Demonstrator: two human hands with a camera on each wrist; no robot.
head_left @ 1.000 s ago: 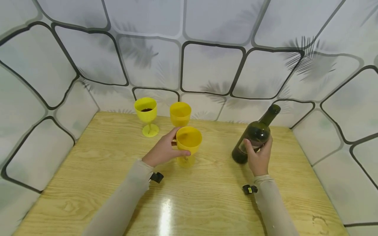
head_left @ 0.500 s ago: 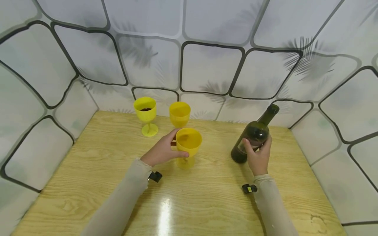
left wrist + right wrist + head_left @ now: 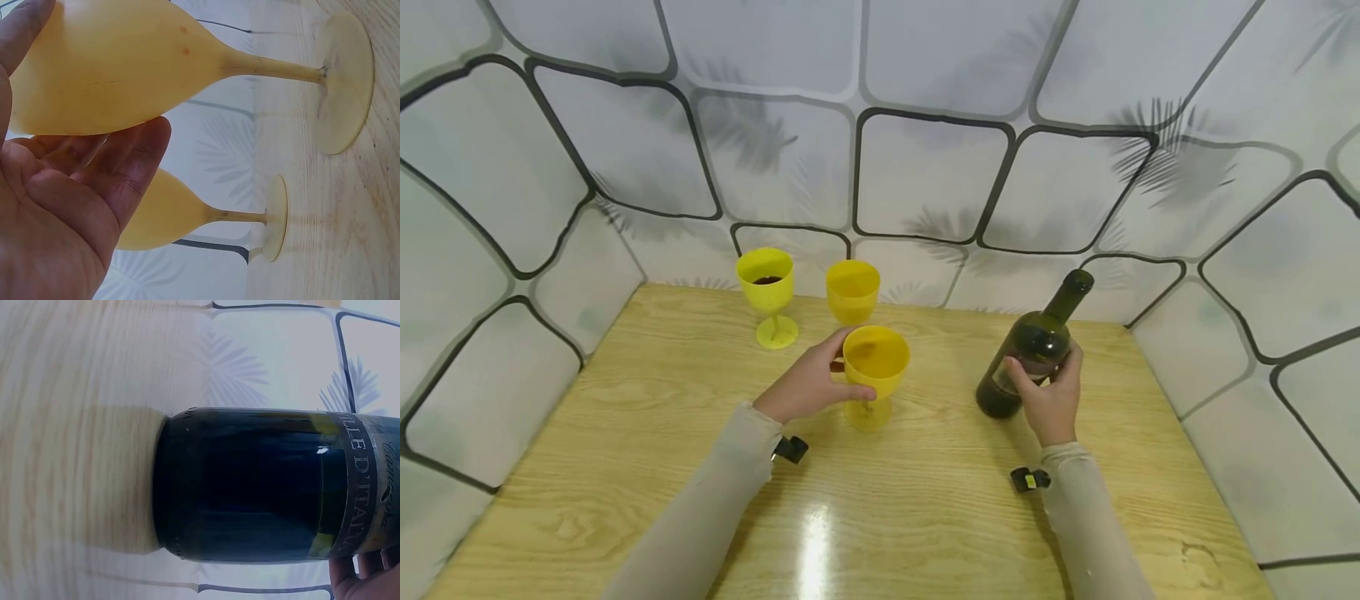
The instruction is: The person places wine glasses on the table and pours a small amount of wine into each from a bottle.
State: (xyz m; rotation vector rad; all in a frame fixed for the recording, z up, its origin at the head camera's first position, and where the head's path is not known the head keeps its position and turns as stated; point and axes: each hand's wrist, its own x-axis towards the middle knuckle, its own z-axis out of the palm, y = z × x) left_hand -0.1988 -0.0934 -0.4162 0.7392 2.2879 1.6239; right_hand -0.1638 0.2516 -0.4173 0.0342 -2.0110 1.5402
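My left hand [image 3: 808,382] grips the bowl of a yellow goblet [image 3: 877,360], thumb in front and fingers behind. In the left wrist view the foot of this goblet [image 3: 344,84] is on the wooden table. My right hand [image 3: 1051,398] holds a dark green wine bottle [image 3: 1028,348] round its labelled body, the neck pointing up and to the right in the head view. The bottle's base [image 3: 178,484] is at the tabletop in the right wrist view; whether it touches, I cannot tell. Behind the held goblet stands a second yellow goblet [image 3: 853,292], its lower part hidden in the head view.
A brighter yellow goblet [image 3: 766,283] with dark liquid in it stands at the back left of the wooden table [image 3: 880,517]. Patterned walls [image 3: 932,175] close off the back and both sides. Small black devices [image 3: 1030,479] sit at both wrists.
The bottle in my right hand has moved slightly left. My left hand keeps its hold on the goblet, with hardly any motion. The whole head view has shifted a little.
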